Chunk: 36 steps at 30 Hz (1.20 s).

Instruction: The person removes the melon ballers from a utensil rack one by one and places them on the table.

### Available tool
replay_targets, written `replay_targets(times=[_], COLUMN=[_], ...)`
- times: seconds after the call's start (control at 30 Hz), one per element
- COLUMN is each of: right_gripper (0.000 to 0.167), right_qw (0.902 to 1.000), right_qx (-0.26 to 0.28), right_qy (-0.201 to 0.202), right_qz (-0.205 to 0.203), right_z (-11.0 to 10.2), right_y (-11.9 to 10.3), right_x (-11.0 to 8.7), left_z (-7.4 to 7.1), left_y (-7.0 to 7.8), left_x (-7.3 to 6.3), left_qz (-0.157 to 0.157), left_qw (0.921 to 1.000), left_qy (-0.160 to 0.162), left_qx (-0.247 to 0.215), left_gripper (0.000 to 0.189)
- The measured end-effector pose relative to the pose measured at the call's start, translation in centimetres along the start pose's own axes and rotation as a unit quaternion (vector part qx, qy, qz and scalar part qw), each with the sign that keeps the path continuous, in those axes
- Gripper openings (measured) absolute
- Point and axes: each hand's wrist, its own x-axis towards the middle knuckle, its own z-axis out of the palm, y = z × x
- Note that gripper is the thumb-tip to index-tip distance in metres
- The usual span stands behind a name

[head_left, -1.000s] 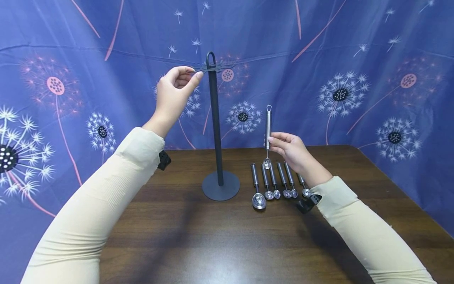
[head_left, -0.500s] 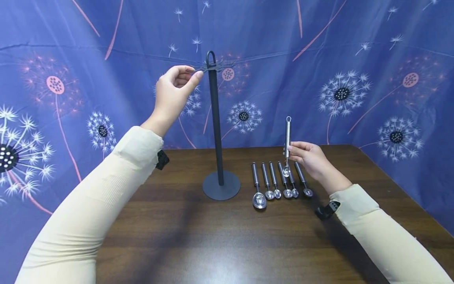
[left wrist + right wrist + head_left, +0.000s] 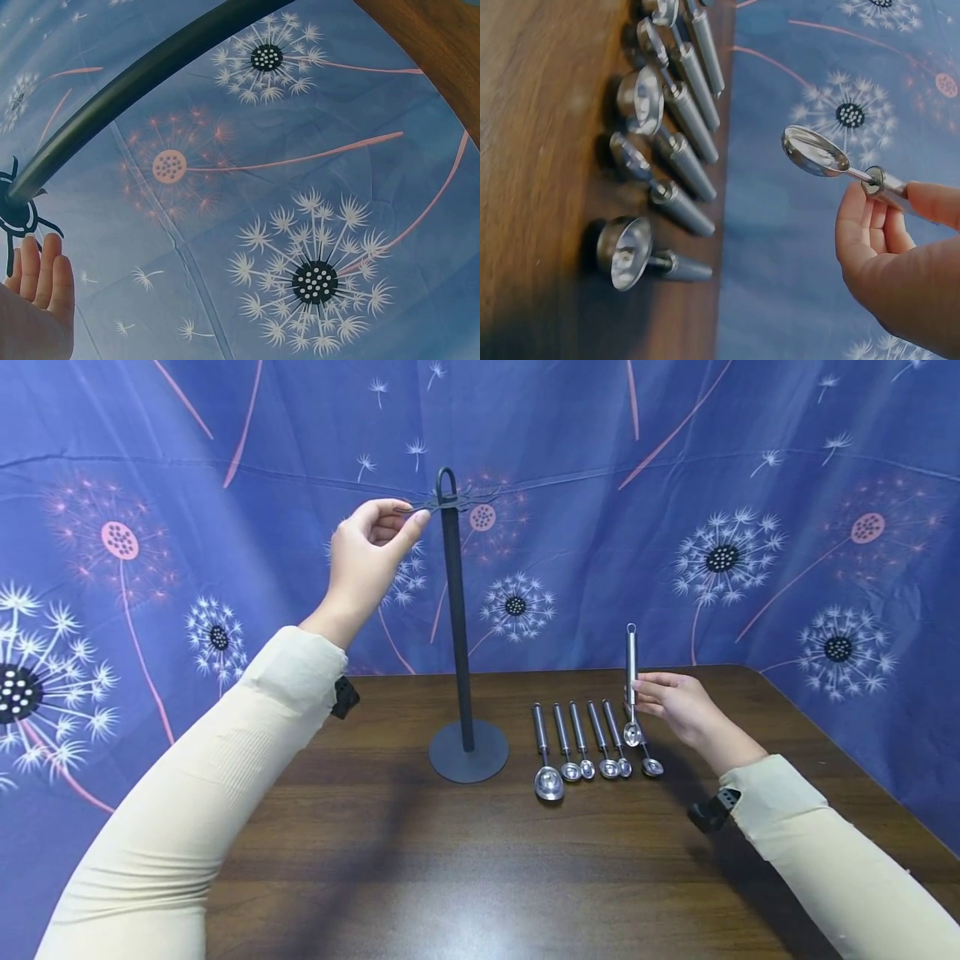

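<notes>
A dark metal stand (image 3: pixel 457 627) rises from a round base on the table, with a loop and a ring of curved hooks (image 3: pixel 468 503) at its top. My left hand (image 3: pixel 365 560) pinches one of these hooks between thumb and fingers. In my right hand (image 3: pixel 681 708) is a steel measuring spoon (image 3: pixel 632 664), gripped by its handle and held upright, wire loop up and bowl down. The right wrist view shows the oval bowl (image 3: pixel 816 153) of this spoon beyond my fingertips. In the head view it overlaps the rightmost spoon (image 3: pixel 651 766) of the row on the table.
Several more steel measuring spoons (image 3: pixel 609 768) lie side by side on the brown wooden table (image 3: pixel 480 860), handles toward the back. The largest spoon (image 3: pixel 549 784) is leftmost, right of the stand's base (image 3: pixel 468 768). A blue dandelion-print cloth (image 3: pixel 300 435) hangs behind the table.
My right hand has moved right and lower with the measuring spoon, from beside the stand to the right end of the row. My left hand has stayed at the hook.
</notes>
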Motion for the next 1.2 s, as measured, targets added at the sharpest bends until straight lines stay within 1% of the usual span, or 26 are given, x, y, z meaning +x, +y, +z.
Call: replay_targets(times=[0.07,0.33,0.47,0.6,0.67,0.7,0.83,0.9,1.0,1.07,1.2], right_gripper=[0.002,0.005,0.012,0.003,0.012,0.013,0.001,0.011,0.019,0.02,0.016], right_qw=[1.0,0.9994,0.9983,0.9976,0.9973,0.9971,0.9952,0.9929,0.9886,0.9852,0.9774], right_qx=[0.001,-0.001,-0.009,-0.007,-0.002,0.0,-0.032,-0.061,-0.094,-0.111,-0.131], right_qy=[0.003,0.014,0.022,0.024,0.023,0.022,0.025,0.027,0.034,0.044,0.066], right_qz=[0.008,0.033,0.053,0.065,0.069,0.072,0.09,0.099,0.112,0.123,0.152], right_z=[-0.4,-2.2,-3.0,-3.9,-4.3,-4.5,-5.0,-5.2,-5.7,-6.1,-6.6], right_y=[0.2,1.0,1.7,2.5,2.8,3.0,3.5,3.8,4.3,4.7,5.6], right_x=[0.1,0.4,0.5,0.8,0.9,0.9,1.1,1.2,1.5,1.7,2.0], left_z=[0.0,-0.1,-0.2,-0.2,-0.2,-0.1,0.0,0.0,0.0,0.0,0.1], left_y=[0.0,-0.1,-0.3,-0.3,-0.3,-0.2,-0.3,-0.3,-0.3,-0.3,-0.3], left_x=[0.0,0.1,0.0,-0.1,-0.1,-0.1,-0.1,-0.2,-0.1,-0.1,0.0], left_qz=[0.0,-0.006,-0.01,-0.012,-0.011,-0.011,-0.007,-0.007,-0.008,-0.006,0.0], left_qw=[1.0,1.0,0.9999,0.9999,0.9999,0.9999,1.0,1.0,1.0,1.0,1.0], left_qy=[0.0,-0.002,-0.003,-0.004,-0.004,-0.004,-0.003,-0.004,-0.003,-0.001,0.002], left_qx=[0.002,0.005,0.007,0.008,0.007,0.007,0.002,0.0,-0.004,-0.004,-0.005], left_gripper=[0.039,0.039,0.04,0.041,0.041,0.041,0.04,0.041,0.042,0.043,0.042])
